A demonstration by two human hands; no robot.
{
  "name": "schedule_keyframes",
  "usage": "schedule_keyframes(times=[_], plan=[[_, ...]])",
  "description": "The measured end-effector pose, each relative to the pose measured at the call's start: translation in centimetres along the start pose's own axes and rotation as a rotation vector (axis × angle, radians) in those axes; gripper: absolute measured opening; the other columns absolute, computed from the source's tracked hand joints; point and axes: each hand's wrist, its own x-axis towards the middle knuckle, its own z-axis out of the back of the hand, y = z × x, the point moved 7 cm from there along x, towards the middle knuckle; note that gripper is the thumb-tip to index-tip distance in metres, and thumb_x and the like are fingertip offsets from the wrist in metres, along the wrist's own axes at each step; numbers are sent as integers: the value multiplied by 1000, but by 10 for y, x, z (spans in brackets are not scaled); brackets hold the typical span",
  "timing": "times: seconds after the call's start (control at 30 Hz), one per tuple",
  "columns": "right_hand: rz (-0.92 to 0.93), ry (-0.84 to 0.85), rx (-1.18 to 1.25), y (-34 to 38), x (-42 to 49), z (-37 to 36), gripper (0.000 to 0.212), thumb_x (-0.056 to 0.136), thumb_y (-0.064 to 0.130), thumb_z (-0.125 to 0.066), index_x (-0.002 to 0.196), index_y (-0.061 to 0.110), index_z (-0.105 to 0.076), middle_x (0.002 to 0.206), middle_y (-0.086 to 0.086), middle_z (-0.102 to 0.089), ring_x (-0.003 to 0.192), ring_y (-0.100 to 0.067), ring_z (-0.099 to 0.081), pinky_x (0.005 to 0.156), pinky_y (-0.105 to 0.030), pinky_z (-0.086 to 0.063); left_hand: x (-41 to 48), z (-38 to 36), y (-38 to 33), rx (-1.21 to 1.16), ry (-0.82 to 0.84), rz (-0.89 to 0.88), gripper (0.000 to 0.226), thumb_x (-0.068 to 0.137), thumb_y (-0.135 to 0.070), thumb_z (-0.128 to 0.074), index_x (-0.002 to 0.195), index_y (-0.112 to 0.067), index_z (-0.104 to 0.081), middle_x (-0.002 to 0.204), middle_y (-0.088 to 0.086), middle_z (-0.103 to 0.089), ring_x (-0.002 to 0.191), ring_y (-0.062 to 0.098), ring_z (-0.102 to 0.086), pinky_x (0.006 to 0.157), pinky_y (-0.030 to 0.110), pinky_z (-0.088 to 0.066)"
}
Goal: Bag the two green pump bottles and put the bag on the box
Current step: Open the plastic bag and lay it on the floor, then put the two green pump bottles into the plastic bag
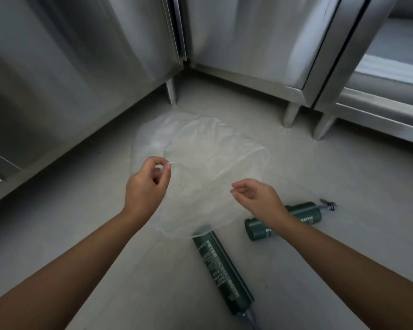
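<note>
A clear plastic bag [208,158] hangs spread out above the grey floor. My left hand [147,184] pinches its rim between thumb and forefinger. My right hand [255,198] pinches the opposite edge of the bag. Two dark green pump bottles lie on the floor. The nearer bottle [222,270] lies lengthwise below the bag, its base touching the bag's lower edge and its pump towards me. The second bottle [301,217] lies sideways under my right wrist, its pump head pointing right. No box is in view.
Stainless steel cabinets [81,55] on short legs [290,115] form a corner around the floor at the left and back. Open grey floor [343,270] stretches to the right of the bottles.
</note>
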Motion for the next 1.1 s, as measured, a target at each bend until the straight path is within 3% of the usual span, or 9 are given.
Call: schedule_keyframes(times=[0.17, 0.3, 0.57, 0.67, 0.8, 1.0, 1.1], plan=[[-80, 84, -23, -34, -43, -18, 13, 83, 18, -64, 96, 17, -63, 83, 5, -63, 76, -11, -58, 70, -17, -47, -22, -11, 3, 17, 49, -38, 9, 91, -24, -53, 91, -15, -53, 55, 16, -58, 49, 30, -52, 52, 41, -44], [-146, 200, -54, -60, -75, -37, 17, 82, 20, -65, 98, 20, -59, 90, 4, -64, 77, -3, -57, 68, -12, -45, -37, -21, 8, 26, 101, -25, 12, 91, -26, -51, 93, -14, -53, 57, 15, -60, 51, 30, -54, 53, 41, -44], [-226, 283, -140, -101, -117, -72, 43, 80, 25, -68, 118, 15, -51, 112, 2, -52, 99, -11, -52, 81, -17, -39, -58, -19, 1, 108, 71, -71, 16, 90, -24, -54, 89, -8, -56, 49, 9, -49, 46, 26, -43, 47, 28, -33], [-248, 303, -142, -108, -123, -81, 52, 79, 23, -69, 124, 17, -46, 121, -2, -49, 104, -9, -48, 87, -16, -37, -59, -18, 5, 102, 84, -39, 17, 91, -26, -52, 90, -9, -55, 48, 4, -45, 46, 25, -42, 47, 31, -34], [-310, 321, -90, -115, -124, -92, 65, 77, 21, -71, 132, 20, -37, 125, -3, -45, 106, -12, -47, 88, -21, -41, -58, -13, 10, 77, 68, -13, 16, 92, -26, -51, 90, -10, -54, 53, 16, -53, 49, 32, -48, 51, 39, -40], [-390, 310, -77, -125, -122, -106, 78, 72, 20, -75, 135, 23, -30, 123, -6, -44, 105, -20, -54, 88, -35, -53, -58, -14, 15, 45, 84, 9, 17, 92, -28, -49, 91, -11, -53, 56, 17, -58, 52, 33, -52, 54, 45, -46], [-436, 312, -52, -130, -120, -110, 81, 68, 20, -78, 134, 21, -31, 122, -9, -50, 101, -22, -57, 84, -35, -55, -59, -12, 17, 35, 82, 24, 18, 92, -29, -48, 91, -12, -53, 56, 18, -58, 52, 34, -53, 55, 46, -46]])
